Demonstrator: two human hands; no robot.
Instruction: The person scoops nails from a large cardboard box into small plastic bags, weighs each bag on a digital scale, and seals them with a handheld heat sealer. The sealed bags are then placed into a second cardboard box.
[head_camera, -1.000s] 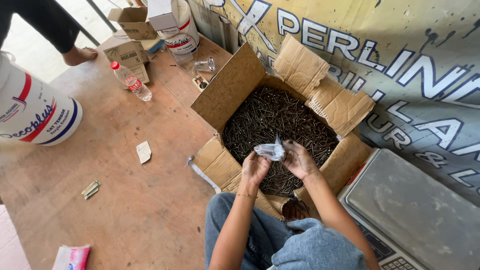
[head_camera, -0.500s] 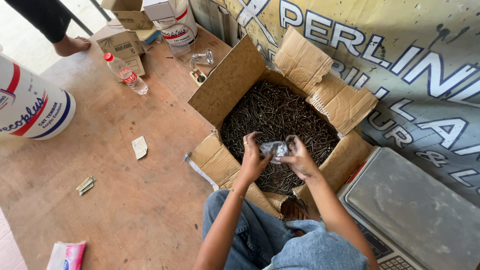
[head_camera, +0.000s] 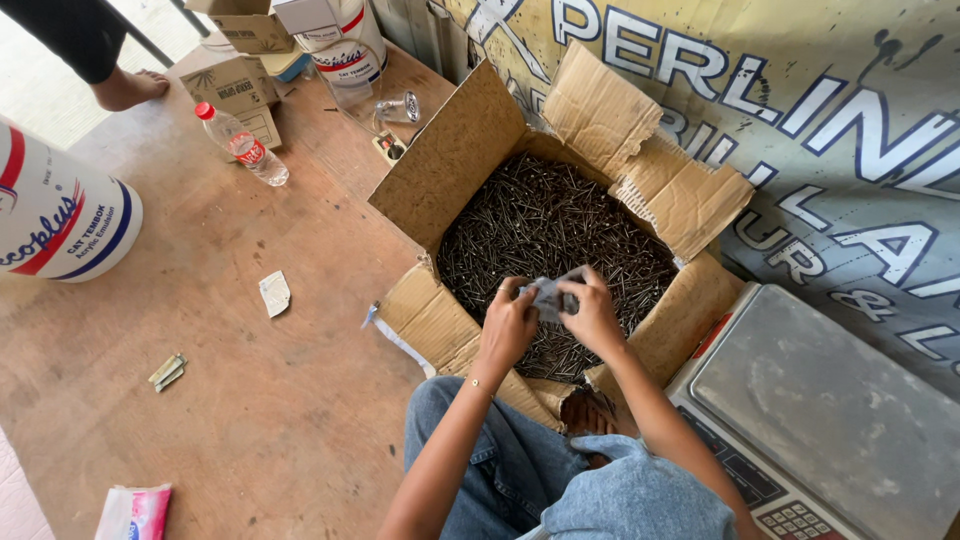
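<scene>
Both your hands meet over the open brown cardboard box of dark nails, near its front edge. Left hand and right hand pinch a crumpled clear plastic bag between them, fingers closed on it, equally near.

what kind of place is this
Probably a hardware or building-supply shop: an open cardboard box full of dark nails, a weighing scale beside it, and paint buckets on the wooden floor.
</scene>
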